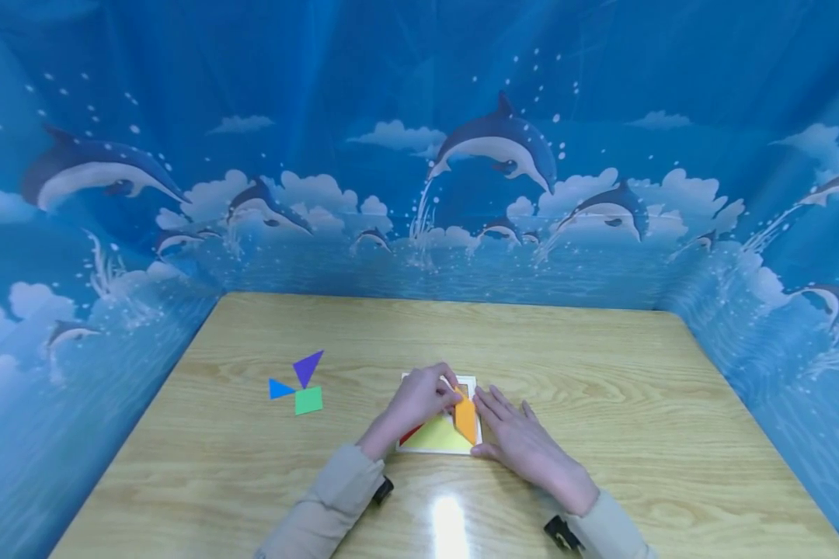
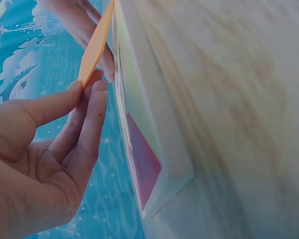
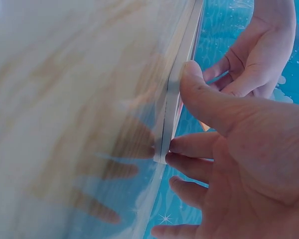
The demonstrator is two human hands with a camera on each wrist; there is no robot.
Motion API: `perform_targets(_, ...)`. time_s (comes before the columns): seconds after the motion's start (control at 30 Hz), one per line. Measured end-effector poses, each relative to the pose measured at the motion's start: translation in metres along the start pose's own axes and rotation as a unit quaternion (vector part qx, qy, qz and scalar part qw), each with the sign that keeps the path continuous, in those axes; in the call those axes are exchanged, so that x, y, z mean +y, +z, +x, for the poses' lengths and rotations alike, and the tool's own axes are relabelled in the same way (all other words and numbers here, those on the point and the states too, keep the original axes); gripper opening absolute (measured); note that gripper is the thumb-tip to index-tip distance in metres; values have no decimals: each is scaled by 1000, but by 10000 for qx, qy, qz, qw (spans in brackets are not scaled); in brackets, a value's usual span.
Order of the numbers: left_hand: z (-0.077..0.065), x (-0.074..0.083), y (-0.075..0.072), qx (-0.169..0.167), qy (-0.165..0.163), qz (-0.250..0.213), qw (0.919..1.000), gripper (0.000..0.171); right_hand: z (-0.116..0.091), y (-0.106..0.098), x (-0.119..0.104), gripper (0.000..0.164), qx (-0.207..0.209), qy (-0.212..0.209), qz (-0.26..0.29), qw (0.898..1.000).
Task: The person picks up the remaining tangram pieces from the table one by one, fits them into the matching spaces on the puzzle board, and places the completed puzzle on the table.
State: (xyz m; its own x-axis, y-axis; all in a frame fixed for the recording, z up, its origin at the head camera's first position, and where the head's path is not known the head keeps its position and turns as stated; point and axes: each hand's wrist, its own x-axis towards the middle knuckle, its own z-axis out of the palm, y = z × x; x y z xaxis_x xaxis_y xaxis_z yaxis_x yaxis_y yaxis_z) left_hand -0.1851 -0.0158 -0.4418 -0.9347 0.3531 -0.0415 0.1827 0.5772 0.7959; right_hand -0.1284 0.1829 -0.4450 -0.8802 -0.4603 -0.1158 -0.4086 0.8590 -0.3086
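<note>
My left hand (image 1: 422, 397) pinches an orange parallelogram tangram piece (image 1: 465, 420) between thumb and fingers, tilted above the right side of a shallow white tray (image 1: 426, 453). Inside that tray lie a large yellow triangle (image 1: 436, 436) along the front and a red piece (image 1: 409, 438) at the left, partly covered by the left hand. In the left wrist view the orange piece (image 2: 95, 50) stands on edge from the fingertips. My right hand (image 1: 527, 446) lies at the tray's right edge with fingers extended; its thumb (image 3: 193, 74) touches the tray's side near a corner.
To the left on the wooden table (image 1: 566, 349) lie a purple triangle (image 1: 308, 368), a small blue triangle (image 1: 280, 389) and a green square (image 1: 309, 401), close together. A blue dolphin-print curtain (image 1: 363, 256) borders the table at the back and sides.
</note>
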Motion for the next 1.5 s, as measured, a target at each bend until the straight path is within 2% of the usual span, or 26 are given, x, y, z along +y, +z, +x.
perform_targets(0.13,0,-3,2,23,279,256,9993,18,0,0,0,79,-9,18,6,10000)
perform_targets(0.3,0,-1,4,90,366,696,9969,22,0,0,1,79,28,-1,-20,10000)
perform_targets(0.53,0,0,8,81,303,1410,9895,29,0,2,2,79,109,-100,-21,9999)
perform_targets(0.87,-1,7,12,111,78,1829,9830,32,0,1,1,80,83,-82,-3,9999)
perform_targets(1.07,-1,7,12,144,72,1798,9836,30,0,1,1,80,128,-89,-34,9999)
perform_targets(1.23,-1,6,5,613,294,1738,9824,11,-1,2,0,80,136,-117,-50,9998)
perform_targets(1.33,-1,5,-2,881,364,1710,9807,7,-1,1,0,80,127,-95,-66,9999)
perform_targets(1.5,-3,2,-13,1034,268,1447,9837,5,-1,1,-1,80,85,-49,-74,9999)
